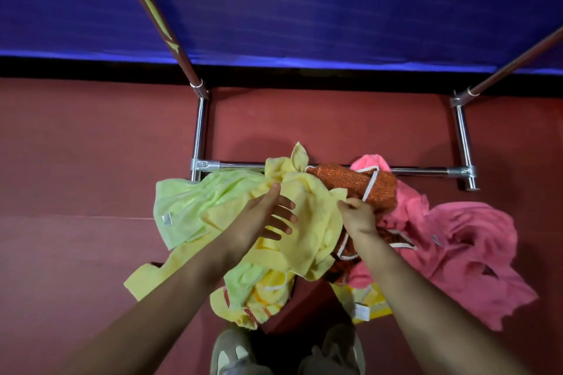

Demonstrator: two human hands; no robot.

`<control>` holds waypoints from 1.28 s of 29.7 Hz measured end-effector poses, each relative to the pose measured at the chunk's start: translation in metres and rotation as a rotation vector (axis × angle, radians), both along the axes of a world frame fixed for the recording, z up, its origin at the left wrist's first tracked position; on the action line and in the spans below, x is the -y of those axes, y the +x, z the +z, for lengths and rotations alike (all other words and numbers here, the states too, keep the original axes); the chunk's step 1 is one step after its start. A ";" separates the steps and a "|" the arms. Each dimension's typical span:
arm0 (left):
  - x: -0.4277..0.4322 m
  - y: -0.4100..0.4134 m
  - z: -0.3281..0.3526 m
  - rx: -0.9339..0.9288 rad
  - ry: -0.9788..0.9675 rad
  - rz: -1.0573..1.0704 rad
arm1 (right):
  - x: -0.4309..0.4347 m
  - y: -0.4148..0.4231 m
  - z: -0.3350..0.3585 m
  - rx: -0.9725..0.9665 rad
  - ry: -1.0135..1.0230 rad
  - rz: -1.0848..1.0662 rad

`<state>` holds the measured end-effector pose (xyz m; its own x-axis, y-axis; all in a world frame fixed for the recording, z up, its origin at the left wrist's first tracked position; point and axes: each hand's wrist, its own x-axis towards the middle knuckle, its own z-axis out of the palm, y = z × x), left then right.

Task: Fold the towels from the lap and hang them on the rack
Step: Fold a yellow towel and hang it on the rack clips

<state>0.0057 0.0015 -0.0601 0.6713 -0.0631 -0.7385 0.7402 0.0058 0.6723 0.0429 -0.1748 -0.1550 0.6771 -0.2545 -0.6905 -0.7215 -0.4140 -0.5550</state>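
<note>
Towels (243,283) in a heap on the lap, right up against the rack (426,170). Do you see them?

I do. Which one are the hands on?

The yellow towel (307,222), on top in the middle. The right hand (358,216) has its fingers (347,207) curled in, pinching a corner of that towel at its right edge.

And the left hand (262,219)?

Spread wide, fingers (286,204) straight and apart, over the yellow towel's left half. I can't tell whether the palm touches the cloth or hangs just above it. It holds nothing.

What lies round about?

The green towel (189,207) spills out to the left, partly under the yellow one. The orange towel (350,183) with white trim sits just past the right hand, against the rack's low bar. The pink towel (457,237) sprawls off to the right, well away from both hands.

Anything on the rack itself?

The heap covers the middle of the low bar — the ends of it show bare metal. Two shoes (231,350) poke out below the heap.
</note>
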 end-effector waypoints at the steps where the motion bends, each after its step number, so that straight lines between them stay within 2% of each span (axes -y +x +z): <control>1: -0.003 -0.002 0.002 0.004 0.021 -0.004 | -0.003 -0.002 0.006 0.068 0.026 0.001; 5: -0.013 -0.010 0.016 -0.012 0.057 0.014 | -0.010 -0.009 0.048 0.267 0.217 0.130; 8: -0.015 -0.013 0.040 0.017 0.085 0.009 | -0.013 -0.009 0.093 0.340 0.402 0.251; 15: -0.004 -0.013 0.129 0.369 0.103 0.021 | -0.018 -0.001 0.220 0.378 0.608 0.565; 16: -0.001 -0.015 0.164 0.466 0.097 0.022 | -0.016 -0.003 0.258 0.416 0.596 0.616; 21: 0.003 -0.019 0.239 0.753 0.102 -0.041 | -0.014 -0.005 0.351 0.466 0.569 0.767; 27: 0.011 -0.052 0.322 0.937 0.119 -0.053 | -0.008 -0.035 0.442 0.532 0.462 0.916; 35: 0.004 -0.081 0.408 1.130 0.210 -0.007 | 0.006 -0.073 0.473 0.592 0.552 0.807; 38: -0.008 -0.086 0.434 1.151 0.236 0.059 | 0.014 -0.081 0.468 0.621 0.513 0.771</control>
